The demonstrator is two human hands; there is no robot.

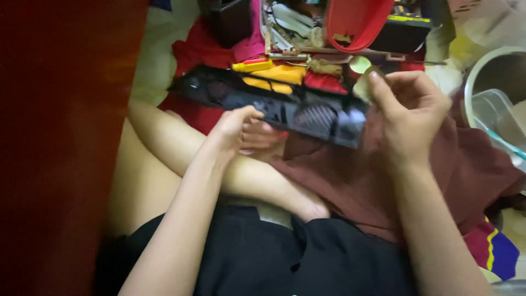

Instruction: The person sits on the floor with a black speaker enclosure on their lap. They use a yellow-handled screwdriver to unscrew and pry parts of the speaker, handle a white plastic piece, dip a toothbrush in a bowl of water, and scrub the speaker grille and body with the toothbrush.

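Black plastic panel (274, 107), gripped beneath by the left hand (238, 129); beside its end, the right hand (411, 112) pinches a pale piece (362, 87).

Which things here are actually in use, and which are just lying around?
In use: black panel, held by left hand and right hand; pale piece in right hand's fingers.
Lying about: red bowl, yellow tool, maroon cloth, metal pot.

1. Left hand (236, 127) — bare, no glove, ring or watch in view; forearm uncovered, no sleeve.
2. Right hand (408, 118) — bare likewise; forearm unsleeved.
3. Lower body: black shorts (274, 257) of plain cloth, with a fold across the lap.
4. Legs: bare, uncovered below the shorts.
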